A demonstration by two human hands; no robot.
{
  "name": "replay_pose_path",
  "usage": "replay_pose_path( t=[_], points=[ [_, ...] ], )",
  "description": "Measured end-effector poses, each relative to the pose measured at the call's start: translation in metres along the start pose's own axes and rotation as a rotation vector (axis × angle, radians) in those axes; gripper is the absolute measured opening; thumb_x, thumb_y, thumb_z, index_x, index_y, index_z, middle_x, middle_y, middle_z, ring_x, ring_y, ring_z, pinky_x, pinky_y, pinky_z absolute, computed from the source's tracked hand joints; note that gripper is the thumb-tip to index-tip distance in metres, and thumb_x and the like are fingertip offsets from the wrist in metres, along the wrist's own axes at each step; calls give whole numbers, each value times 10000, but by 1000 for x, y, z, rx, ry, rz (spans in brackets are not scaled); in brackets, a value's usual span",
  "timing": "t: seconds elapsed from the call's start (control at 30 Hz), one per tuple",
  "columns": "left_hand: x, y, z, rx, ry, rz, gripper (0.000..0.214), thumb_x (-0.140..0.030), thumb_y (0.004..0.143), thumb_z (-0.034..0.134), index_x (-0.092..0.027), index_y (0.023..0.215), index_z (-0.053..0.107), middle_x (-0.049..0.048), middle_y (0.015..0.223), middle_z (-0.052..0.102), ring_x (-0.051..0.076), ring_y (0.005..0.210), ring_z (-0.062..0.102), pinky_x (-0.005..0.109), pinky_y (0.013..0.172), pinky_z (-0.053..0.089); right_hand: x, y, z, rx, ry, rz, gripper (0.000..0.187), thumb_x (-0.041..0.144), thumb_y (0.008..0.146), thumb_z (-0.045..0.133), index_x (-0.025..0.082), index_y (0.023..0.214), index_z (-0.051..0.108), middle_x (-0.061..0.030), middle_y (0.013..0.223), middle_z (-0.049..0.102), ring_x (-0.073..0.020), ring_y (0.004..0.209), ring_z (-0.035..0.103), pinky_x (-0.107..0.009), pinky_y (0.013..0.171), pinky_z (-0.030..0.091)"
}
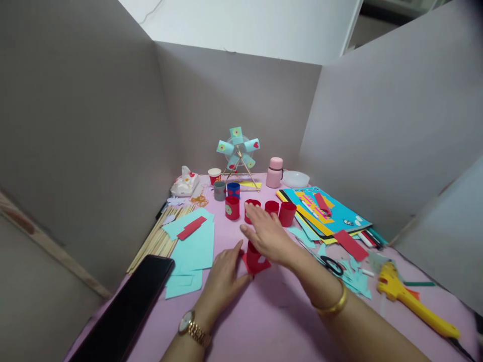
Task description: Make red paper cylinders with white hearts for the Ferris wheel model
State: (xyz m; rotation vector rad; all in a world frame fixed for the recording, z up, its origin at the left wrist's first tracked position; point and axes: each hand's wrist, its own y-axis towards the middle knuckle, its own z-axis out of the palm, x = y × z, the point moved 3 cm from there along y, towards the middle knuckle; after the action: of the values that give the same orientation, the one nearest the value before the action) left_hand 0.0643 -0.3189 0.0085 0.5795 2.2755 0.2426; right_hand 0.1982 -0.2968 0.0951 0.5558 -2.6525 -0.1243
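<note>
A red paper cylinder (255,259) stands upright on a small flat piece of red paper (266,266) near the middle of the table. My right hand (268,234) is stretched out flat over the top of the cylinder and hides part of its rim. To its left, my left hand (226,271) rests low with thumb and fingers apart, its fingertips at the edge of the red paper. Beyond my hands stand several more red paper cylinders, one with a flower shape (232,208), another at the right (288,214).
A paper Ferris wheel model (237,151) stands at the back beside a pink flask (274,173). Blue sheets (194,249), wooden sticks (160,236) and a phone (126,306) lie left. Scissors (332,265), paper scraps and a yellow glue gun (411,299) lie right.
</note>
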Motion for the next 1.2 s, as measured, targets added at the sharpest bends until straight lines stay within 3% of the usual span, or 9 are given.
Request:
replay_pose_path(
  t=[0.07,0.23,0.4,0.5,0.6,0.67,0.73,0.9,1.2],
  points=[
    [2,-1,1,21,11,12,680,-221,696,661,-177,1327,412,123,1159,625,290,1043,542,442,916,398,-5,-5,-5,22,34,-15,688,541,936,171,109,1468,113,-125,1542,142,-281,1406,111,-610,1072,134],
    [6,0,5,36,35,23,704,-213,707,654,-187,1355,378,128,1236,588,290,1115,519,457,958,373,-8,-15,11,124,123,-110,679,512,900,373,101,1430,270,-135,1512,231,-275,1398,160,-603,1085,50],
    [4,-1,2,64,52,8,727,-296,742,660,-146,1382,349,142,1228,589,278,1117,510,441,989,357,-20,-21,2,-37,285,-42,643,493,901,368,156,1439,261,-109,1528,229,-246,1398,157,-530,1105,41],
    [1,-2,-1,80,55,-5,778,-285,719,690,-140,1394,332,153,1263,561,287,1148,482,441,999,352,-44,-35,3,-147,431,112,540,480,910,309,135,1293,468,-168,1357,489,-266,1263,406,-454,1055,250],
    [0,-1,0,94,57,-17,797,-262,696,713,-129,1390,344,162,1267,552,296,1152,472,452,999,350,-71,-56,29,-80,640,284,448,497,862,354,138,964,601,-136,881,681,-234,789,652,-368,715,495],
    [1,0,1,100,56,-24,791,-249,697,711,-123,1388,347,165,1257,554,295,1144,474,450,996,352,-83,-70,49,-2,793,399,431,517,828,361,143,872,569,-67,680,642,-160,502,605,-281,465,455],
    [1,2,1,105,55,-32,783,-242,703,706,-130,1389,346,160,1255,553,291,1146,472,445,996,351,-88,-80,63,71,936,489,418,526,798,390,144,875,541,-20,607,612,-108,373,534,-221,349,365],
    [-2,3,-1,125,45,-39,705,-263,735,679,-200,1369,376,123,1261,558,285,1155,472,453,999,352,-82,-88,61,189,1201,587,403,508,773,478,136,916,541,-39,647,680,-82,373,568,-161,309,345],
    [-1,2,-1,171,8,-28,697,-291,781,639,-228,1393,312,120,1308,520,264,1196,462,456,1022,354,-77,-87,62,184,1325,608,367,473,728,566,131,860,586,-14,542,676,-75,331,561,-128,270,294]
  ],
)
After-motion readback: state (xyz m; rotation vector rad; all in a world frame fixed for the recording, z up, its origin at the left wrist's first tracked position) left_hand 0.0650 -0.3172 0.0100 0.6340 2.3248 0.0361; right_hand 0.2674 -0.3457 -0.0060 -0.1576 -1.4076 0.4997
